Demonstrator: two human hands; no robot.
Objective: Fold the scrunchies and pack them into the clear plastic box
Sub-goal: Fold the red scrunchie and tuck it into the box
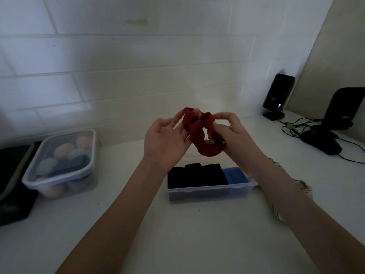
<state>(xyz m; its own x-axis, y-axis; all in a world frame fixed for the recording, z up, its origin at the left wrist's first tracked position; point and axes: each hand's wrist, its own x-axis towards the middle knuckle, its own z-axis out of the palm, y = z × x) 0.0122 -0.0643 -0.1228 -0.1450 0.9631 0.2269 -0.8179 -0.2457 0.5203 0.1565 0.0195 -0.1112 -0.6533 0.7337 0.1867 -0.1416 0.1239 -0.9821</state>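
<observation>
A dark red scrunchie [199, 133] hangs in the air between both hands, above the counter. My left hand [166, 141] holds its left end with the fingertips, palm turned up. My right hand [231, 133] pinches its right side, fingers curled round the fabric. Below them stands the clear plastic box [209, 191], lid off. A folded black scrunchie [195, 176] fills its left part and a blue one [235, 175] lies at its right end.
A lidded clear tub [59, 165] of pastel sponges stands at the left beside a dark case [13, 184]. Two black devices on stands [276, 97] [335, 119] with cables sit at the right. A patterned cloth [302, 186] lies under my right forearm.
</observation>
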